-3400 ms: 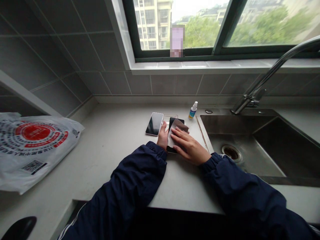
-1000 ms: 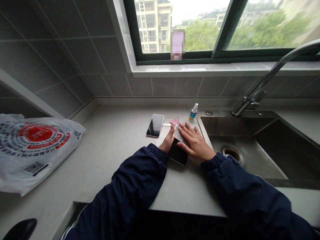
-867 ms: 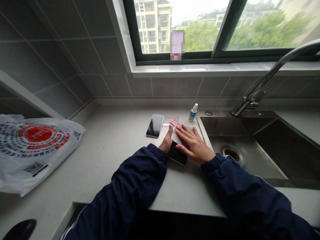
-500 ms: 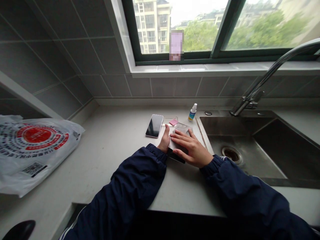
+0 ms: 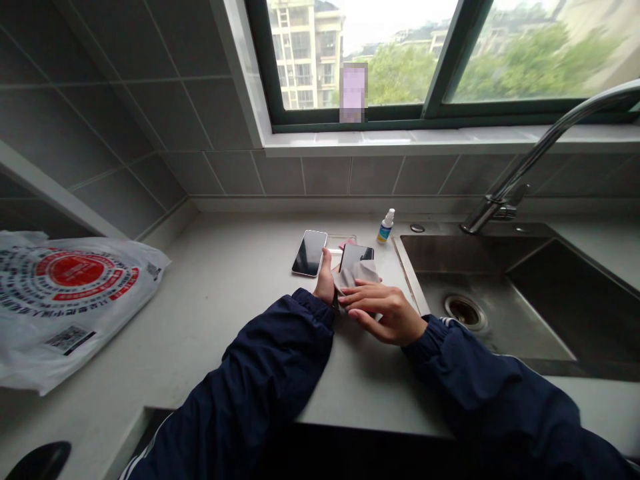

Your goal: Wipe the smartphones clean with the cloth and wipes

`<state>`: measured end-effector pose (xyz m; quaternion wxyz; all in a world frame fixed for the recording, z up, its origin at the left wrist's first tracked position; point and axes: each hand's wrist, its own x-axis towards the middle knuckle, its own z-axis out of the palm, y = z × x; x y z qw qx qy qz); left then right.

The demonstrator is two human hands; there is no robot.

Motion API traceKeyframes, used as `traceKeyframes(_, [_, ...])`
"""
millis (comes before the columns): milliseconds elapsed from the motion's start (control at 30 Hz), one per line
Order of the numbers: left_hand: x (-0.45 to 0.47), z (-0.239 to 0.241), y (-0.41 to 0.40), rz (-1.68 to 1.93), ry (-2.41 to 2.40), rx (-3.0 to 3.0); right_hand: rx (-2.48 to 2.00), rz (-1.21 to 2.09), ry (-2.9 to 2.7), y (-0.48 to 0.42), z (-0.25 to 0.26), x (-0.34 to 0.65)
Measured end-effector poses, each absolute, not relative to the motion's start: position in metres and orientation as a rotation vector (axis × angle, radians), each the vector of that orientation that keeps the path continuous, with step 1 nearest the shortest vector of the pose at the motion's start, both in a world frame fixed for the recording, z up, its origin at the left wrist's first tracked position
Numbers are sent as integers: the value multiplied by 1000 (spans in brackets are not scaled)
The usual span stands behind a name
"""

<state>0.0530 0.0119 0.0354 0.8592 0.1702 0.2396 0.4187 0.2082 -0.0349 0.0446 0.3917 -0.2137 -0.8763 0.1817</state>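
Note:
My left hand (image 5: 325,283) grips a dark-screened phone (image 5: 357,252) by its left side, thumb pointing up along the edge. Over the lower part of that phone lies a thin grey cloth (image 5: 366,270). The fingers of my right hand (image 5: 390,310) press this cloth against the screen. Just left of my left hand, a second phone (image 5: 309,253) rests flat on the counter, screen up. Behind the held phone are a pink piece (image 5: 347,244), partly hidden, and a clear flat case or tray (image 5: 336,238). A small white spray bottle (image 5: 385,227) with a blue-and-yellow label stands upright nearby.
A steel sink (image 5: 500,320) with a curved faucet (image 5: 530,147) takes up the right side. On the left, a white plastic bag (image 5: 125,293) with red and black print lies on the counter (image 5: 220,267). A window runs along the back wall.
My right hand has slid down and toward me with the cloth, uncovering the upper part of the phone screen. My left hand keeps its hold almost in place.

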Motion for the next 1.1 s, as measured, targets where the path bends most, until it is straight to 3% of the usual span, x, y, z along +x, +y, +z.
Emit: traceKeyframes(1100, [56,41,15,864,361,319,-1004,227,-2125,-22,30,209])
